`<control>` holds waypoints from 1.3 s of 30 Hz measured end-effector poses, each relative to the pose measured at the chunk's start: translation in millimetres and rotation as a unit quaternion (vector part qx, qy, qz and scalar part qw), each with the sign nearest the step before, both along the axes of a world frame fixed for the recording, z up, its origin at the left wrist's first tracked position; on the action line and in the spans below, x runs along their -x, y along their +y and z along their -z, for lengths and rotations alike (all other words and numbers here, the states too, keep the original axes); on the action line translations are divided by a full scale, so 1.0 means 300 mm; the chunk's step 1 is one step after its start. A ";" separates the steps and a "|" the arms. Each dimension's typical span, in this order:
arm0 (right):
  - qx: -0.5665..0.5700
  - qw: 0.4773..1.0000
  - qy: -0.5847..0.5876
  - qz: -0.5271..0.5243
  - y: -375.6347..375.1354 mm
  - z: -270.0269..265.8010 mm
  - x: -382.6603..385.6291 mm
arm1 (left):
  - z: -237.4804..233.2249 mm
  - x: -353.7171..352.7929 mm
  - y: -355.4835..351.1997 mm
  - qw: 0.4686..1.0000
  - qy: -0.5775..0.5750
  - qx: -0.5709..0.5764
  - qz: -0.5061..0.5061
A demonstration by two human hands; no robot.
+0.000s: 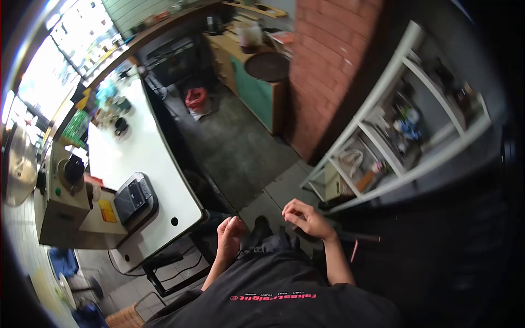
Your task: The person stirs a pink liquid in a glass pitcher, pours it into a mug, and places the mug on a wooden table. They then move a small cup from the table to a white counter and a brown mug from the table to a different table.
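Observation:
My left hand (231, 236) is raised in front of my waist, its fingers curled in towards the thumb. To its right, apart from it, my right hand (307, 220) is closed too, with bent fingers near the thumb. What either hand holds, if anything, does not show. Nearest to my left hand is the front corner of the white table (176, 186). On that table lies a black flat device like a kitchen scale (134, 199), with a grinder-like machine (71, 191) beside it.
A white shelf rack (377, 134) with mixed items stands on the right, next to a brick pillar (333, 65). Ahead are a green-fronted cabinet (254, 95) bearing a round dark tray (267, 66), and a red bin (196, 100). Cups (121, 104) stand farther along the table.

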State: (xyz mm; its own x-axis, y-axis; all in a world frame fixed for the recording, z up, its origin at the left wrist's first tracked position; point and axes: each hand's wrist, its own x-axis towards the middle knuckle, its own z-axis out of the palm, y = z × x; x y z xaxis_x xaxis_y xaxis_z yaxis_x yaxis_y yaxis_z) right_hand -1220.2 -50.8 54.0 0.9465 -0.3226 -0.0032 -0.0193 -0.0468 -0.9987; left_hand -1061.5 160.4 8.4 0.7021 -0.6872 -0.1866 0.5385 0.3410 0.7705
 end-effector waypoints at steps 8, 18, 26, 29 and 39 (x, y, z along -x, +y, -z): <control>0.056 0.990 -0.018 -0.128 -0.213 -0.100 -0.396 | 0.042 -0.176 -0.183 0.996 -0.012 0.038 -0.075; 0.065 0.986 0.003 -0.153 -0.479 -0.034 -0.890 | 0.040 -0.670 -0.519 0.994 -0.040 0.014 -0.104; 0.020 0.989 0.027 -0.142 -0.674 -0.042 -1.245 | 0.037 -0.938 -0.611 0.988 -0.008 -0.035 -0.151; 0.021 0.984 0.031 -0.173 -0.735 -0.033 -1.401 | 0.058 -1.072 -0.664 0.984 -0.011 -0.017 -0.176; 0.075 0.960 -0.015 -0.269 -1.015 -0.057 -2.059 | -0.008 -1.613 -0.937 0.962 -0.050 -0.024 -0.266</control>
